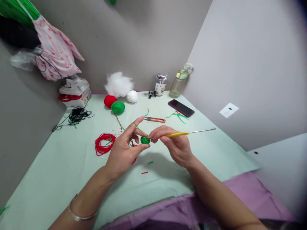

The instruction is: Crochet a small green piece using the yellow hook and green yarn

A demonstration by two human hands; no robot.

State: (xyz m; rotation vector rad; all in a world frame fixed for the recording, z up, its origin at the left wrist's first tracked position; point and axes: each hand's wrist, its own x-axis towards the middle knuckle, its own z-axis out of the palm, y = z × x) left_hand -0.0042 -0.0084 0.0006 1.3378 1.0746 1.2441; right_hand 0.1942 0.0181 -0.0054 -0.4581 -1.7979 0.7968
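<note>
Green crochet piece (145, 140) is pinched by left fingers (141, 148), yellow hook (178, 134) by right fingers (156, 132), open tabletop (212, 155) rightward.

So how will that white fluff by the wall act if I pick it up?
The fluff will probably feel very light for its size, given how loose and cloudlike it looks. It's likely floppy and easily squashed, since its edges are soft and uneven. Pushed, it may slide rather than roll, being no neat ball.

Silver bangle (82, 218) on left wrist, bare forearms
</note>
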